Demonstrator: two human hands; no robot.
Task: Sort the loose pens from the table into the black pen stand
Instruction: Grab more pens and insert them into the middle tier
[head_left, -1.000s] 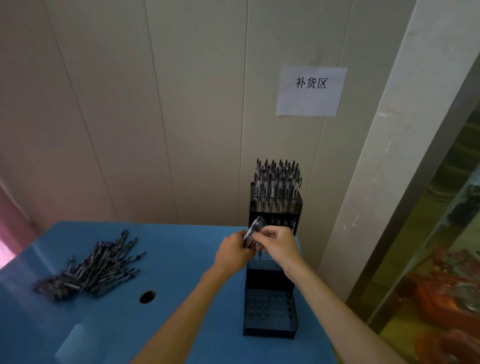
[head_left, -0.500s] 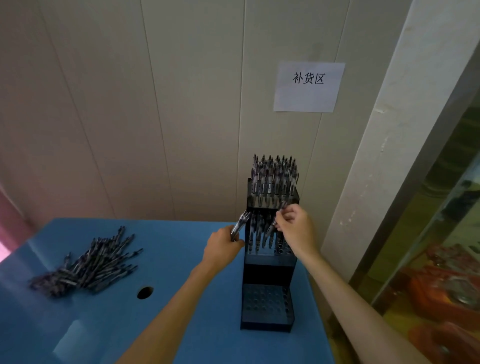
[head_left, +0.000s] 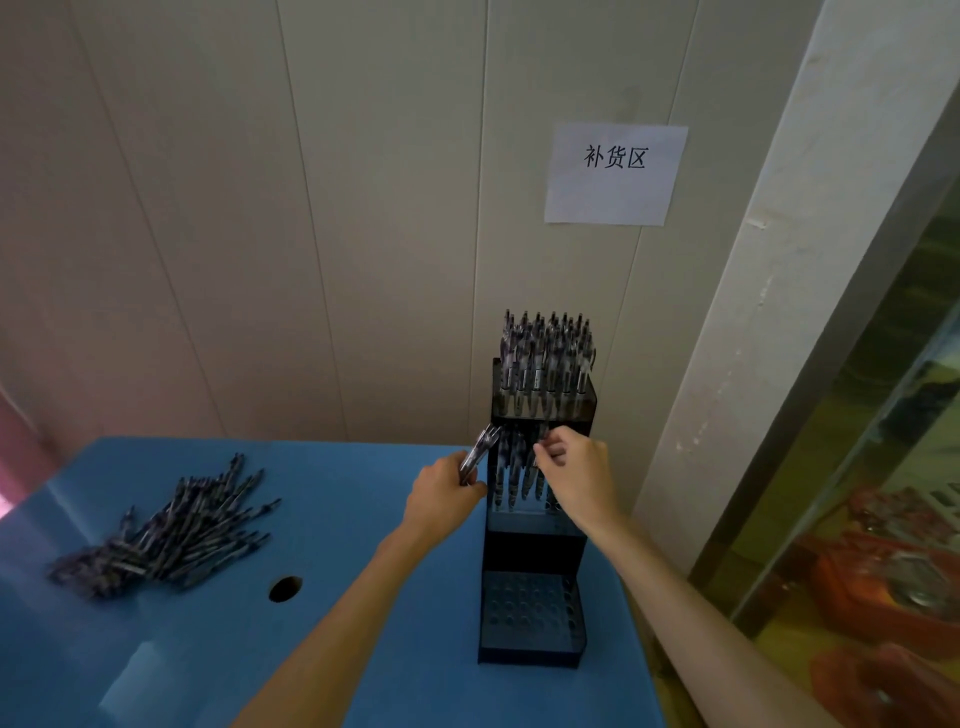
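A black three-tier pen stand (head_left: 535, 540) stands at the right edge of the blue table (head_left: 322, 649). Its top tier is full of pens, its middle tier holds several, and the bottom tier's holes show no pens. My left hand (head_left: 441, 499) grips a small bundle of pens (head_left: 480, 452) just left of the middle tier. My right hand (head_left: 576, 475) is at the middle tier, its thumb and fingers pinching the top of a pen there. A heap of loose pens (head_left: 166, 530) lies at the table's left.
A round hole (head_left: 284, 588) is cut in the table between the heap and my left forearm. A panelled wall with a paper sign (head_left: 615, 174) rises behind the stand. Right of the table, a white pillar and orange crates (head_left: 883, 571) on the floor.
My right hand took one pen from the bundle near the left hand and carried it up-right to the middle tier. My left hand shifted slightly left, still gripping the bundle.
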